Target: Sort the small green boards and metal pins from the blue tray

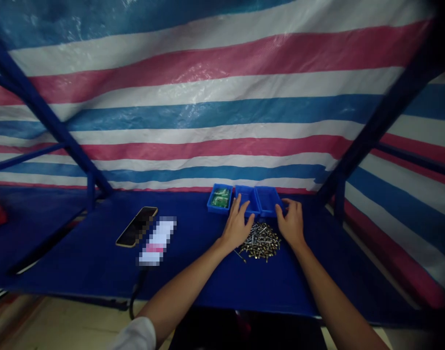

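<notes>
A heap of small metal screws (pixel 260 243), some with brass-coloured ends, lies on the blue table. My left hand (pixel 236 228) is at the heap's left side, fingers spread, with its fingertips over the middle blue bin (pixel 250 194). On the other side, my right hand (pixel 292 222) is beside the right blue bin (pixel 269 200). Its thumb and fingers are apart around that bin's right edge; whether they touch it I cannot tell. Nothing shows inside either of these two bins. The left blue bin (pixel 218 210) contains green packets.
A phone (pixel 134 228) and a pale pixelated item (pixel 157 243) lie on the table (pixel 193 272) at left, with a dark cable below. Blue frame bars (pixel 58 121) slope at both sides. A striped plastic sheet (pixel 207 116) hangs behind.
</notes>
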Motion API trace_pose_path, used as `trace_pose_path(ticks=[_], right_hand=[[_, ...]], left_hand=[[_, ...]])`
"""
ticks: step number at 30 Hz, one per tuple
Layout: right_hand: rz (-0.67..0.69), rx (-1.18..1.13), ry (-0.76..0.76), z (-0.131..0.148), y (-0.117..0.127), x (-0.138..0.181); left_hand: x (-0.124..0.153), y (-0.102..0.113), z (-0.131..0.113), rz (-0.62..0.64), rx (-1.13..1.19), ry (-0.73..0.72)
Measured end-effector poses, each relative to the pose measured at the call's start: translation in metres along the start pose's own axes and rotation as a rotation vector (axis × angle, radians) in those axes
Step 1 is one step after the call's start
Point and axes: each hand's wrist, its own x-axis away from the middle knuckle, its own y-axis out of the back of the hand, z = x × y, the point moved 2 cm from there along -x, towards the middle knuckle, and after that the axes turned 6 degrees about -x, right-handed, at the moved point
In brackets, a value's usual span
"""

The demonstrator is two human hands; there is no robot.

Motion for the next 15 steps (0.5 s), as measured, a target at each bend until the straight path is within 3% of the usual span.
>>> trace_pose_path(ticks=[9,15], right_hand=[[0.026,0.009,0.0,-0.002,-0.001,0.001],[0.02,-0.008,-0.017,-0.004,-0.001,0.001]], left_hand=[[0.003,0.0,0.003,0.097,-0.07,-0.006],[-0.006,0.025,-0.012,0.167,-0.122,-0.112]])
